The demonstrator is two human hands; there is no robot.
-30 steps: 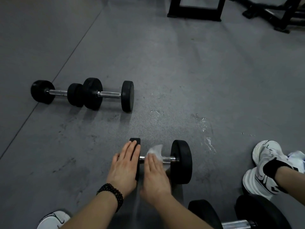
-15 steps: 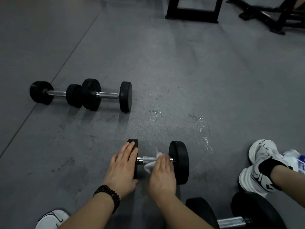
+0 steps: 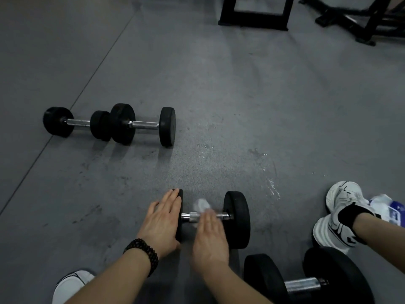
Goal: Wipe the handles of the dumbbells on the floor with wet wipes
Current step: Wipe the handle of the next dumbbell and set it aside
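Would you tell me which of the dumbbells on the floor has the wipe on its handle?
The middle dumbbell under both hands; the wipe lies on its handle. The others' handles are bare.

Dim, grey gym light with dark corners.
Wet streaks on the floor [image 3: 271, 187] glint; edges bend from the wide lens; the hands look slightly soft.

Grey floor [image 3: 241, 95] — four dumbbells [image 3: 215, 217]

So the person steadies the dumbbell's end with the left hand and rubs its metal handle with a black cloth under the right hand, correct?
Not quite: the head view shows the wipe is white, not black. The left hand does steady the dumbbell's end, and the right hand presses the wipe on the handle.
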